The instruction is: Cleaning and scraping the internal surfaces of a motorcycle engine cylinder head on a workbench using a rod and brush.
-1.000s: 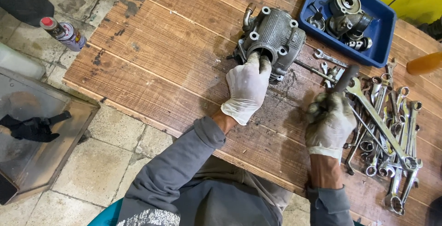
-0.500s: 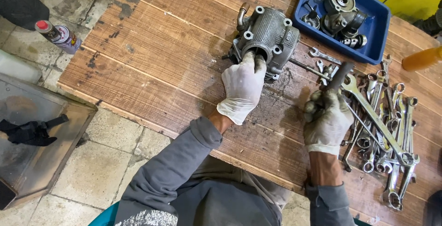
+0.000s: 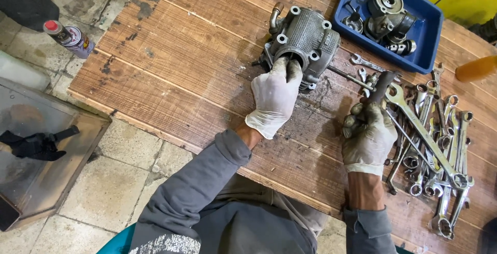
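A grey metal engine casting (image 3: 306, 39) lies on the wooden workbench (image 3: 196, 52). My left hand (image 3: 275, 96), in a dirty white glove, rests on its near side with fingers hooked into the round opening. My right hand (image 3: 367, 135), gloved too and greasy, is closed around a dark tool handle (image 3: 382, 86) that sticks up towards the casting. Several spanners (image 3: 432, 145) lie in a heap just right of that hand.
A blue plastic tray (image 3: 429, 36) at the back right holds metal parts. A spray can (image 3: 67, 36) stands on the tiled floor at the left, beside a glass-topped box (image 3: 36, 145). An orange object (image 3: 476, 68) shows at the right edge.
Both hands keep their hold; my right hand with the handle has shifted slightly. The view has moved a little.
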